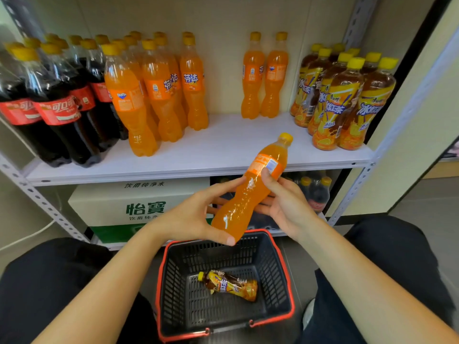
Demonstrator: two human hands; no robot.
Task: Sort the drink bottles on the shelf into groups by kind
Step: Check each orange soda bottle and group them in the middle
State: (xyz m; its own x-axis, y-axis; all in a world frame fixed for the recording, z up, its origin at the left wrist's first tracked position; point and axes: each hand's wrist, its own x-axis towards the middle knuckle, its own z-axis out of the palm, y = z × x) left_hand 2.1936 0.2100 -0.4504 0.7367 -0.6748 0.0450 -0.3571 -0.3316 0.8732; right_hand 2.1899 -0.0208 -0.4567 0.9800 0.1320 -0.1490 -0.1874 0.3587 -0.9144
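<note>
An orange soda bottle (250, 192) with a yellow cap is tilted in front of the shelf edge, cap pointing up and right. My left hand (196, 214) grips its lower body and my right hand (283, 199) grips its middle, thumb on the label. On the white shelf (223, 147) stand cola bottles (59, 105) at the left, several orange sodas (154, 88) beside them, two more orange sodas (264, 75) at the back, and iced tea bottles (342, 100) at the right.
A black basket with red rim (285, 264) sits on the floor between my knees; one iced tea bottle (229, 285) lies in it. Below the shelf are a water carton (139, 204) and packed cola bottles (315, 192). Metal uprights frame the shelf.
</note>
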